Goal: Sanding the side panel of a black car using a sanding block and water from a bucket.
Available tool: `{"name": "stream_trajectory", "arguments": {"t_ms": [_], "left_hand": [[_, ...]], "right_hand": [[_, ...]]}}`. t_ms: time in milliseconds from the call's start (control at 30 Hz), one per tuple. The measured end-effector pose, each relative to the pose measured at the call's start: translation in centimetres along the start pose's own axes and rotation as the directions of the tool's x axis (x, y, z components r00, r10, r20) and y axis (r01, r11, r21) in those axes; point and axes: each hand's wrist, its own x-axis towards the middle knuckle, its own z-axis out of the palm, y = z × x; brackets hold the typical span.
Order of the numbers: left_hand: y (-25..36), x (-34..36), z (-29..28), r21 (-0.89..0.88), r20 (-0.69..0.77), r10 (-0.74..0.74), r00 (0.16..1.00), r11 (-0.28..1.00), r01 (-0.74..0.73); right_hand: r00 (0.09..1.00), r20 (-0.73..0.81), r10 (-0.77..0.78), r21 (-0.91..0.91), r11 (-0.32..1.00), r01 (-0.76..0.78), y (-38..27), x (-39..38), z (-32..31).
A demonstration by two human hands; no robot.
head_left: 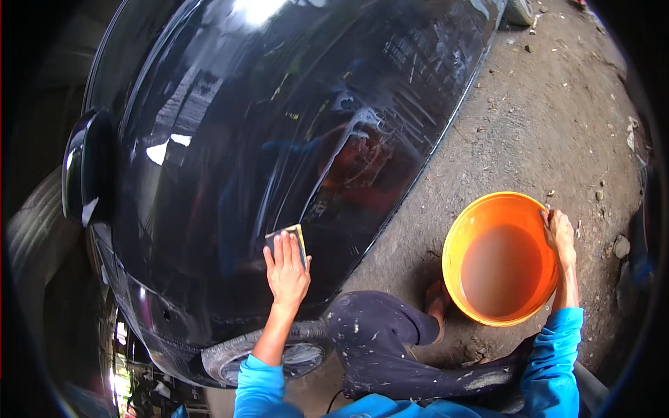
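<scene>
Blue sleeves come in at the lower edge, above dark, paint-flecked trousers with bent knees; a bare foot shows beside the bucket. The right hand is curled over the right side of the rim of an orange bucket, fingers closed on the edge; murky brownish liquid lies inside, below that grip. The left hand is spread nearly flat, fingers extended and not wrapped around anything; under its fingers lies a thin sheet, pressed against the glossy black car panel, its pale edge showing past the fingertips and along the right side of the hand; a car wheel sits below the left wrist. Farther up the panel are whitish wet streaks; a side mirror juts out at left; bare ground runs up the right, toward another wheel at the top.
</scene>
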Motion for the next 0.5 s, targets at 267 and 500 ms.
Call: {"name": "stream_trajectory", "arguments": {"t_ms": [267,500], "left_hand": [[8.9,27.5,-5.2,0.083,-0.339,0.134,0.931,0.99,-0.112],[3.0,8.1,-1.7,-0.159,-0.008,0.003,1.0,0.987,-0.005]], "right_hand": [[0.994,-0.041,-0.098,-0.054,0.994,0.096,0.8,0.1,1.6],[1.0,-0.001,0.025,-0.041,0.999,-0.025,2.5,0.1,0.2]]}}
